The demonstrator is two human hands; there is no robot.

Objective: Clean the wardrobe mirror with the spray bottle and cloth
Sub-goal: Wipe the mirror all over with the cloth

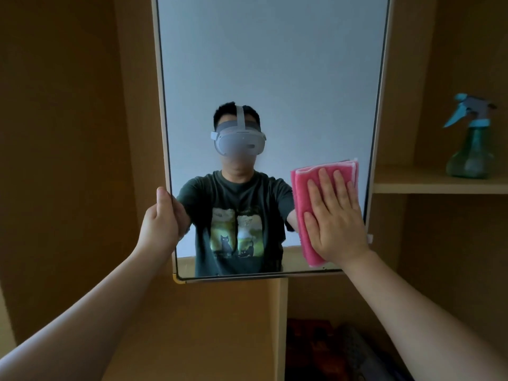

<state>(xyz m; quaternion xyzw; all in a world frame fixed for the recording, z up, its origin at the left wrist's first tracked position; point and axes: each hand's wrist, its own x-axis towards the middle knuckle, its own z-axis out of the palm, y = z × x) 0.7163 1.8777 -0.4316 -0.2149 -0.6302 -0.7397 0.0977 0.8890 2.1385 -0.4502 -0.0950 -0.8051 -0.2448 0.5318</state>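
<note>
In the head view, the left hand (160,220) is clenched around the left edge of the wardrobe mirror (272,78). The right hand (336,220) lies flat, fingers spread, pressing a folded pink cloth (305,185) against the glass near its lower right corner. The green spray bottle (471,144) stands on a wooden shelf (428,184) to the right.

Dim, warm cast, soft focus, edges warped
</note>
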